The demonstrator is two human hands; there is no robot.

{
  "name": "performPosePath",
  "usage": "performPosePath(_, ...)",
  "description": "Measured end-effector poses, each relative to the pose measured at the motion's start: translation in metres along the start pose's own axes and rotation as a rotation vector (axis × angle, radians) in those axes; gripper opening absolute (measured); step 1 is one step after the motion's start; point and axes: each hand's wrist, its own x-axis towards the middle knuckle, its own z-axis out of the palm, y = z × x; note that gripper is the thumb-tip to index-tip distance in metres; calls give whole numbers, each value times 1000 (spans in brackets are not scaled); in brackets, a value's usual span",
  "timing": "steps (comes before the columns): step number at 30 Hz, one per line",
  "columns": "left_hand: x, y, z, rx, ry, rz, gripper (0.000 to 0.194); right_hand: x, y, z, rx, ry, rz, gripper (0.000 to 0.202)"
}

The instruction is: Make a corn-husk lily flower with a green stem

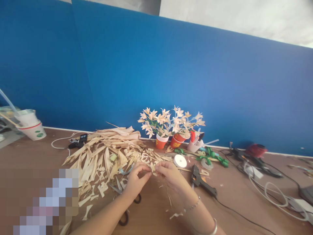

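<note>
Bare forearms (105, 209) extend from the lower edge, the right one bearing a beaded bracelet (192, 205) and a bangle (215, 226). Left hand (137, 179) and right hand (170, 173) meet at the fingertips, each pinching a small pale flower (152, 166) held between them, just above the bench (239, 205). Scissors (124, 218), dark-handled and with parted blades, lie partly hidden beneath the left wrist. Left of the hands spreads a heap of dry husks (97, 160), with cut scraps (102, 188) strewn along its near side. Right of the right hand, a black glue gun (204, 184) rests on the bench, its cord trailing toward the lower right. Just beyond the right hand is a white spool (180, 161). Behind the spool, two orange-red cups, one upright (161, 143) and one tilted (177, 141), hold bunches of pale flowers (182, 119). Green stems (211, 156) lie right of these. Far left: a white paper cup (33, 130). Far right: tangled cables (276, 195). Background: blue panel (156, 65).
</note>
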Motion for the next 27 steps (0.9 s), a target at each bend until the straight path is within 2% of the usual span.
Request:
performPosePath(5,0,1,-1,41,30,-60,19,-3,-3,0,66,6,59,18)
performPosePath(8,1,-1,-4,-16,78,-5,7,-4,-6,-3,182,5,110,20)
performPosePath(10,2,-5,-5,-59,120,15,7,-4,-8,-6,288,1,138,21)
performPosePath(14,3,-12,-6,-90,200,-40,11,-2,-8,-9,411,13,197,20)
performPosePath(17,1,-9,-5,-79,192,-60,15,-2,-6,-7,375,24,188,18)
performPosePath(20,-1,-2,-3,-25,123,-22,16,-3,-6,-2,311,30,166,17)
performPosePath(23,-3,2,-1,49,106,10,16,-5,-7,5,263,41,151,18)
performPosePath(27,-2,2,1,108,115,57,3,-6,-6,10,227,32,149,20)
